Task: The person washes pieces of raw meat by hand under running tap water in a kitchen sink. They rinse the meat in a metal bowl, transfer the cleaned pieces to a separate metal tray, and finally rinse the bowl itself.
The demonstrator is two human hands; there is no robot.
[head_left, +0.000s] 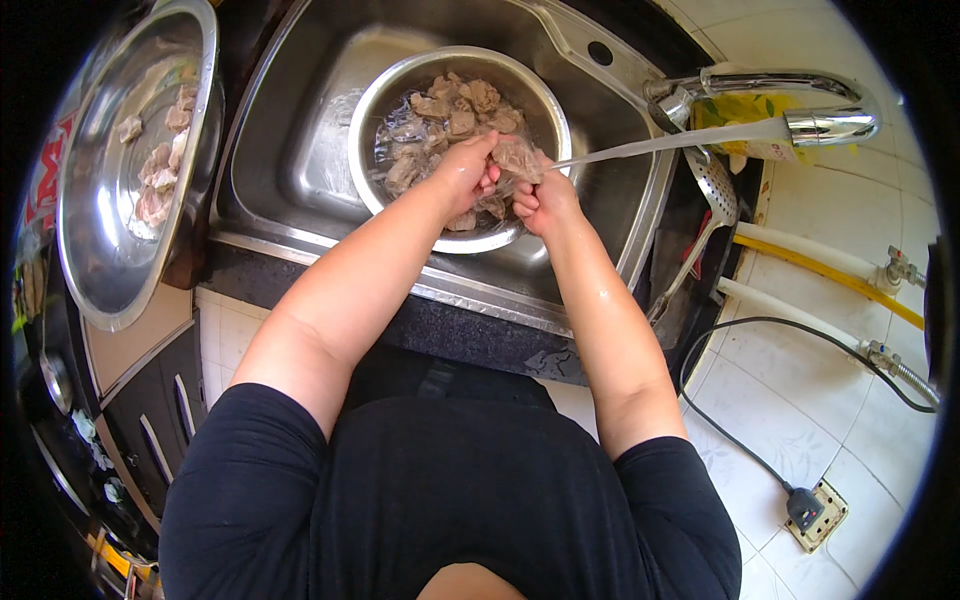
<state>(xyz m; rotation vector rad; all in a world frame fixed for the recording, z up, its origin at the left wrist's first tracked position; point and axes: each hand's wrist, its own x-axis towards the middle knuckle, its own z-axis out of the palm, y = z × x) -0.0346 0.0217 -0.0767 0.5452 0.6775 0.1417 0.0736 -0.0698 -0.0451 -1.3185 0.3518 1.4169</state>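
Both of my hands hold one piece of meat (517, 158) between them, over a round metal bowl (362, 150) in the sink. My left hand (466, 172) grips its left side with curled fingers. On the right side, my right hand (545, 200) is closed around the other end. A stream of water (670, 142) runs from the faucet (830, 122) onto the meat beside my right hand. Several greyish-brown meat chunks (462, 105) lie in the bowl, partly in water. My hands and wrists hide some of them.
A large metal basin (95, 230) with several paler meat pieces (160, 170) stands left of the steel sink (300, 120). Right of the sink lies a slotted skimmer (712, 190). A black cable (740, 440) runs down the tiled wall to a plug (803, 508).
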